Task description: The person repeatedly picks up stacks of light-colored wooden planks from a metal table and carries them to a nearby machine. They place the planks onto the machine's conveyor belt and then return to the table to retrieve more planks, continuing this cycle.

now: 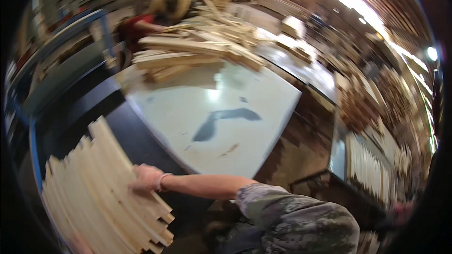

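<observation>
A row of pale wooden slats, side by side with uneven ends, lies over the dark surface at the lower left. My right hand, in a light pinkish glove, grips the row's right edge, its fingers blurred against the wood. At the bottom of the picture my left hand shows only in part, beside the slats' lower left side. Blur hides its fingers. My right arm, in a camouflage sleeve, reaches across from the lower right.
A pale worn tabletop carries a loose pile of wooden strips at its far end. Behind it, a person in red reaches toward the pile. A blue metal frame edges the dark surface. More slats are stacked at right.
</observation>
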A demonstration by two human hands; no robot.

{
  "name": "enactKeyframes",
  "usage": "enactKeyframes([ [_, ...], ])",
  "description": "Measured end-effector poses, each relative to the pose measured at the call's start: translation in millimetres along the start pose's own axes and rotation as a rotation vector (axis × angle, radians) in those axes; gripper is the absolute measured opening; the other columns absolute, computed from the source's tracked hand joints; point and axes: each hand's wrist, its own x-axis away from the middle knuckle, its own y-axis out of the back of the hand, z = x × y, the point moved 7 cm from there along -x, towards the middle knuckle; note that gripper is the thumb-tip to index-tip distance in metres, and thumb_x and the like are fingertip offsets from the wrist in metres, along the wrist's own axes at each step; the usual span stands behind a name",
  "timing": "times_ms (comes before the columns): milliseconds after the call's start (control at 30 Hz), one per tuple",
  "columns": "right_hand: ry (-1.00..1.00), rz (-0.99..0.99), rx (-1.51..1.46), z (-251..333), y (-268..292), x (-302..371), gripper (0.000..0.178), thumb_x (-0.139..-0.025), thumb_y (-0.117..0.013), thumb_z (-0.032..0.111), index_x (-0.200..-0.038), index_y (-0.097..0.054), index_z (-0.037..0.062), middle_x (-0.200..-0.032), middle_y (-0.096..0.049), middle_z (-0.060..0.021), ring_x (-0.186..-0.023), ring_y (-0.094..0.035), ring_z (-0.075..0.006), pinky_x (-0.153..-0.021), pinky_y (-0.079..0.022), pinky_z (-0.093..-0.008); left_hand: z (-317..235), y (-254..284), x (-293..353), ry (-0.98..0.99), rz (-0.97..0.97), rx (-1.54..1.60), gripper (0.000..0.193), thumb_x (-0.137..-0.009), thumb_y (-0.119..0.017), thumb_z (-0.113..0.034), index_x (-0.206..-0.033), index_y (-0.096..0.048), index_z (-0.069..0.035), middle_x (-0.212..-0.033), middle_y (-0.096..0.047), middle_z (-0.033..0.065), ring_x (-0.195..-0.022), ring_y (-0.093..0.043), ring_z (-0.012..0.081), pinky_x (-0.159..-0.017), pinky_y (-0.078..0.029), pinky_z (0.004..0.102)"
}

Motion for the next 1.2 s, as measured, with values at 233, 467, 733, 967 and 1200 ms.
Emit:
enactKeyframes([
  [233,0.363,0.455,-0.514,-93.7,-40.2,98.1,0.044,-0.094,-0.073,0.026,-0.131,-0.066,0.0022,-0.114,-0.076,-0.0131,-0.104,-0.067,-0.0215,-0.095,-0.055,-0.0408,-270.3,98.3,53.0,-0.25,0.325,0.942,0.05,-0.11,-0.051,-0.029,-0.138,-0.064,0.01,-0.133,-0.071,0.024,-0.121,-0.069,0.0359,-0.111,-0.054,0.0472],
  [467,0.403,0.482,-0.781,-197.9,73.8,325.4,0.025,-0.098,-0.06,0.018,-0.085,-0.043,0.005,-0.079,-0.032,0.0028,-0.075,-0.04,-0.0087,-0.067,-0.039,-0.0327,-549.4,172.4,249.7,-0.214,1.616,1.648,0.052,-0.112,-0.051,-0.034,-0.132,-0.066,0.011,-0.128,-0.073,0.0256,-0.119,-0.071,0.035,-0.107,-0.057,0.0491],
  [733,-0.296,-0.309,-1.256,-502.6,146.9,539.8,0.016,-0.098,-0.069,0.024,-0.095,-0.067,0.0088,-0.091,-0.053,0.0039,-0.079,-0.048,-0.0081,-0.064,-0.042,-0.0274,-765.3,219.2,595.6,-0.462,2.249,0.96,0.049,-0.105,-0.066,-0.026,-0.143,-0.065,0.006,-0.135,-0.073,0.0174,-0.124,-0.068,0.0278,-0.111,-0.051,0.0386],
  [967,-0.427,-1.013,-1.628,-697.3,98.7,682.0,0.035,-0.1,-0.076,0.034,-0.121,-0.07,0.0064,-0.099,-0.064,0.0002,-0.08,-0.057,-0.0121,-0.068,-0.048,-0.0298,-863.3,240.4,780.7,-1.317,2.059,0.552,0.053,-0.101,-0.071,-0.036,-0.137,-0.069,0.003,-0.133,-0.075,0.0166,-0.127,-0.067,0.0254,-0.11,-0.049,0.0339],
  [1200,-0.695,-1.251,-1.992,-814.2,65.5,704.2,0.051,-0.1,-0.076,0.033,-0.135,-0.062,-0.0015,-0.125,-0.07,-0.0201,-0.097,-0.071,-0.0281,-0.085,-0.061,-0.0423,-986.3,219.8,846.2,-1.646,1.867,0.248,0.069,-0.099,-0.063,-0.055,-0.146,-0.064,-0.005,-0.146,-0.066,0.0207,-0.14,-0.06,0.0349,-0.117,-0.046,0.0408],
])
